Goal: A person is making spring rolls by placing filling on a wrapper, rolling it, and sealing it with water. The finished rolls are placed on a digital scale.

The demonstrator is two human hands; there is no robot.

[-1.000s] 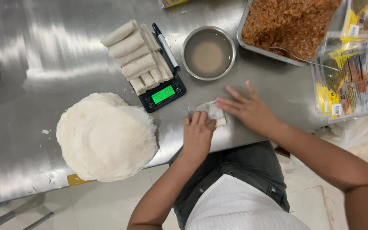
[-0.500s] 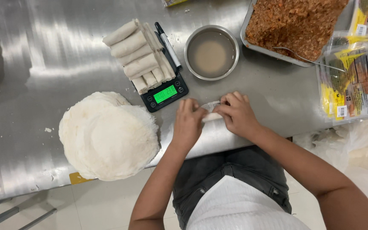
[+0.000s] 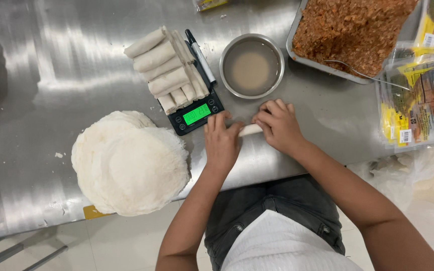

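A pale, rolled wrapper (image 3: 250,130) lies crosswise on the steel table (image 3: 41,90) — mostly hidden, just before the scale (image 3: 195,113).

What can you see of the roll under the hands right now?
The roll is a pale, off-white wrapper rolled into a slim cylinder, lying on its side on the steel table, just in front of the metal bowl. Only its middle shows; both ends are hidden. The left hand covers one end and the right hand the other, fingers curled over it. It looks soft and doughy; its filling is not visible.
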